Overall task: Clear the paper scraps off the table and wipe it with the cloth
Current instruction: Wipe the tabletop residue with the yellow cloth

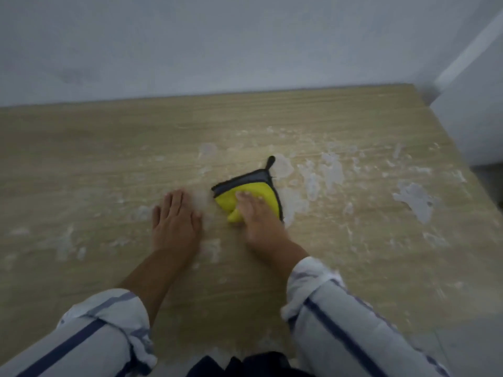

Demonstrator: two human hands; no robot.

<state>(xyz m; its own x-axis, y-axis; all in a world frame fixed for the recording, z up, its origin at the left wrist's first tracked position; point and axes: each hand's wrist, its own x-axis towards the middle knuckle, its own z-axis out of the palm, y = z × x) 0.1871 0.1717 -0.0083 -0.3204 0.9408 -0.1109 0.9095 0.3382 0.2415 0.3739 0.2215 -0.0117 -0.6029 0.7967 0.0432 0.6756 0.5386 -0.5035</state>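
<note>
Rolled striped sleeves (334,317) framed the bottom of the view. Fingers (246,195) of the right hand (257,219) lay spread and pressed down on the folded yellow cloth (246,198), gripping nothing, a bunch of fabric poking out by the thumb. Just beside it, the left hand (175,219) rested flat and open on the wooden table (95,159). Pale paper scraps (415,200) were scattered right of the cloth and near both hands. Behind stood a grey wall (217,42).
</note>
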